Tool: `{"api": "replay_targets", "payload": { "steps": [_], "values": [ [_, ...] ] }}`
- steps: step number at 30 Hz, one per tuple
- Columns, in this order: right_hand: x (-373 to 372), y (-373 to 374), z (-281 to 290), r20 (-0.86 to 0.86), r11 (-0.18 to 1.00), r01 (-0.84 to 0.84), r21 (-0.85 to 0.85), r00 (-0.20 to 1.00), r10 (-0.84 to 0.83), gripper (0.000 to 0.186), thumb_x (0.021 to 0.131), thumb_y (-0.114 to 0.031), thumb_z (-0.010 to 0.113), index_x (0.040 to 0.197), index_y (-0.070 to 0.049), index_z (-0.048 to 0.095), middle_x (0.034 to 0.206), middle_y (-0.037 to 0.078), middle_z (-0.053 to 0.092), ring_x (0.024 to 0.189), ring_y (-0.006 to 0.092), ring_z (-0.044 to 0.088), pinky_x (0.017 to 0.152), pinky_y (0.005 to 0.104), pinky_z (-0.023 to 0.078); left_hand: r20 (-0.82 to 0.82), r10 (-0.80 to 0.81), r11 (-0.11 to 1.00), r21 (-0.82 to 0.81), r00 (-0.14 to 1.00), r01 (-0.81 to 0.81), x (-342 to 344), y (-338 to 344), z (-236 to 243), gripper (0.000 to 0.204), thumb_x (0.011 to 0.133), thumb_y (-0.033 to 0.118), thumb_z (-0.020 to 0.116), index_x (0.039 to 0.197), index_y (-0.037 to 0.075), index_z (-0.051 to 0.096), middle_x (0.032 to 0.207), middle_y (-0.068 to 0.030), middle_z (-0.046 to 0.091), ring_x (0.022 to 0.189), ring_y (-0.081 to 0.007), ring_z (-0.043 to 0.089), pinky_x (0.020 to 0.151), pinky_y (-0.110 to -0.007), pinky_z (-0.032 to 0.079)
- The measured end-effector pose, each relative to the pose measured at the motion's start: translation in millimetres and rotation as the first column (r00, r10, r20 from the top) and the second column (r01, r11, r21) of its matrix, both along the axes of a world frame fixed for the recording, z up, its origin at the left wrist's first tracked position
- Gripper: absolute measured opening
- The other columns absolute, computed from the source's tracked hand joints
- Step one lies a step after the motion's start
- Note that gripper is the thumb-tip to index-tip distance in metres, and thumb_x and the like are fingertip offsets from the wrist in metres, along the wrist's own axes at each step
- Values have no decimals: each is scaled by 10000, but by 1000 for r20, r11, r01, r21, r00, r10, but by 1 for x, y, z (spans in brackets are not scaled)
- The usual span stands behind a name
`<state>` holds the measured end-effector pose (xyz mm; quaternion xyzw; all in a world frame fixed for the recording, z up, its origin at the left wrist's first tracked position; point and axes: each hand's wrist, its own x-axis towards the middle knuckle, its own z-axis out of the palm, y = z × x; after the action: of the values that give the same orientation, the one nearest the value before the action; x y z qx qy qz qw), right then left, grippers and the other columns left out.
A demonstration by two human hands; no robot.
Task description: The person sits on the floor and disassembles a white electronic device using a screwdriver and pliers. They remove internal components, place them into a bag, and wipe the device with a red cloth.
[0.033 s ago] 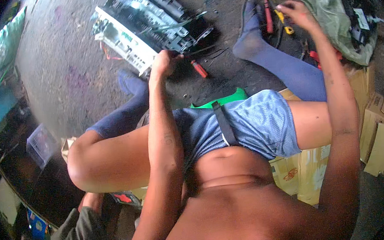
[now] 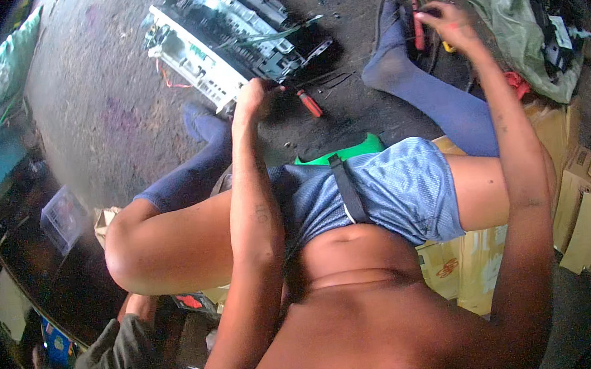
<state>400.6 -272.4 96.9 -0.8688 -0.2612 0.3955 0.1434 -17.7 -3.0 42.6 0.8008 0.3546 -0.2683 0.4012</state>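
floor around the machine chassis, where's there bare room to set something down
Widest: the floor left of the machine chassis, beyond the left foot. A smaller patch lies between chassis and right foot. Crowded: around the right hand, with red-handled tool, yellow handle and green sack; and the near chassis corner, with left hand and red screwdriver.

Blue mesh shorts [image 2: 411,190] bear a black strap [image 2: 349,190]; the long socks [image 2: 438,101] are purplish-blue.
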Motion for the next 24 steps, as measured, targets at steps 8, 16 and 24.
{"api": "replay_targets", "payload": {
  "steps": [8, 16, 24],
  "values": [
    [-157, 85, -48, 92, 738, -662, 129, 749, 656, 370, 963, -373, 620, 1201, -98, 689, 1176, 186, 704, 1158, 374, 639, 1013, 467, 501, -401, 69, 995, -41, 914, -93, -62, 3, -4, 420, 849, 284, 733, 1162, 4, 720, 1172, -245, 718, 1108, -355, 708, 909, -460, 559],
    [-298, 115, -124, -40, 992, 46, 118, 998, -41, 680, 790, -523, 815, 1135, 41, 657, 1128, 255, 712, 1054, 407, 692, 926, 459, 549, -431, 168, 985, 100, 887, -138, -61, -10, 23, 661, 821, 545, 782, 1171, -12, 717, 1228, -254, 695, 1172, -383, 672, 969, -488, 547],
    [-317, 100, -112, -104, 949, 41, 313, 995, -9, 437, 969, -458, 655, 1029, -26, 691, 935, 225, 735, 899, 393, 720, 807, 492, 544, 93, 565, 751, 354, 820, -558, -27, 21, 65, 411, 882, 408, 733, 1084, 52, 774, 1024, -205, 762, 998, -352, 740, 896, -465, 552]
  ]
}}
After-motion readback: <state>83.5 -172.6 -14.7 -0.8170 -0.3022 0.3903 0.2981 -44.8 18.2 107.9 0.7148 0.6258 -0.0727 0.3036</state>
